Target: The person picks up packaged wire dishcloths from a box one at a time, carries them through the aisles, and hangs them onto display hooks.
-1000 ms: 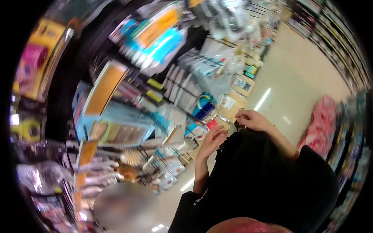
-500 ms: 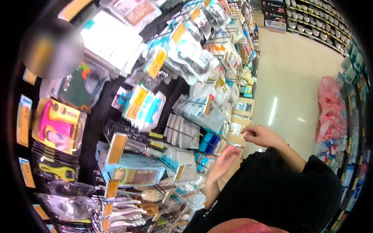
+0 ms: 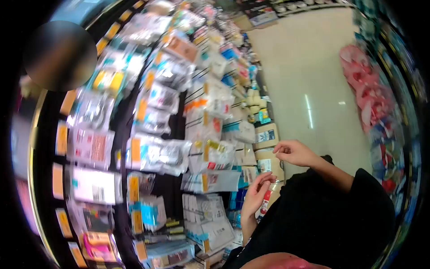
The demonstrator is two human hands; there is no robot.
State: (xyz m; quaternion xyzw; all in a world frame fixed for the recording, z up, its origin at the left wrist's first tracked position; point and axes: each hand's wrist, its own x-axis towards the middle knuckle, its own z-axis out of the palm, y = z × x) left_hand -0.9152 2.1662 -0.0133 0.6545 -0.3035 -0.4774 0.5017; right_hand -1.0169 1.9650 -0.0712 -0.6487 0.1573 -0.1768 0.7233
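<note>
My left hand [image 3: 255, 197] hovers beside the hanging goods of the shelf, palm inward, its fingers loosely bent and apart, with nothing visible in it. Just above and to its right, my right hand [image 3: 294, 153] is held over the aisle side, fingers gently curled and not gripping anything I can see. Nearest to both hands are flat boxed packages [image 3: 266, 136] along the shelf's lower edge. Left of my left hand hang clear-bagged packs [image 3: 210, 208] on hooks. Neither hand visibly touches any goods.
A long rack of bagged goods with orange price tags [image 3: 135, 188] fills the left. A pale tiled floor [image 3: 313, 71] runs along the aisle. Pink bundled items [image 3: 367, 96] hang on the right, and bowls [image 3: 291, 6] stand on far shelves.
My view has swung, so the rack's goods appear lower and its upper rows show. Both hands stay in front of my body, my left hand's fingers slightly more bent.
</note>
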